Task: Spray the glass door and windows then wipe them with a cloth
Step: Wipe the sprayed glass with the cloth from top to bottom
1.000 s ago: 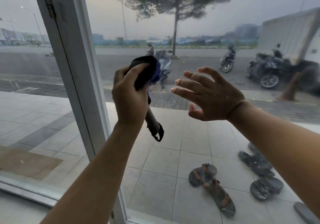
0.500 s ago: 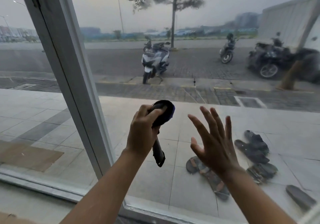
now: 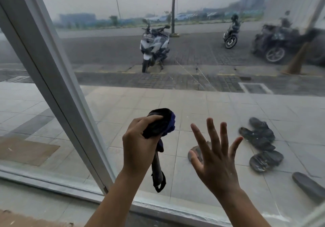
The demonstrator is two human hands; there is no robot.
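Cloth (image 3: 161, 121) bunched under L hand (image 3: 139, 144) fingers (image 3: 153, 118), prob. touching glass (image 3: 219, 103).

A white frame (image 3: 58, 79) is slanting across the glass (image 3: 105, 7), splitting it into two panes, and a sill (image 3: 52, 179) is running along the bottom. Outside, pale tiles (image 3: 219, 107) are stretching to a brick-paved kerb (image 3: 175, 81), with a brown mat (image 3: 24, 149) lying near their left edge and dark sandals (image 3: 260, 139) lying scattered toward the right edge. A white scooter (image 3: 154, 45) is standing at the kerb, a small motorbike (image 3: 231, 33) and a large motorbike (image 3: 276, 47) are standing farther right. A thin tree trunk (image 3: 173, 7) is rising behind the scooter. Hazy grey light is dulling the road and far buildings.
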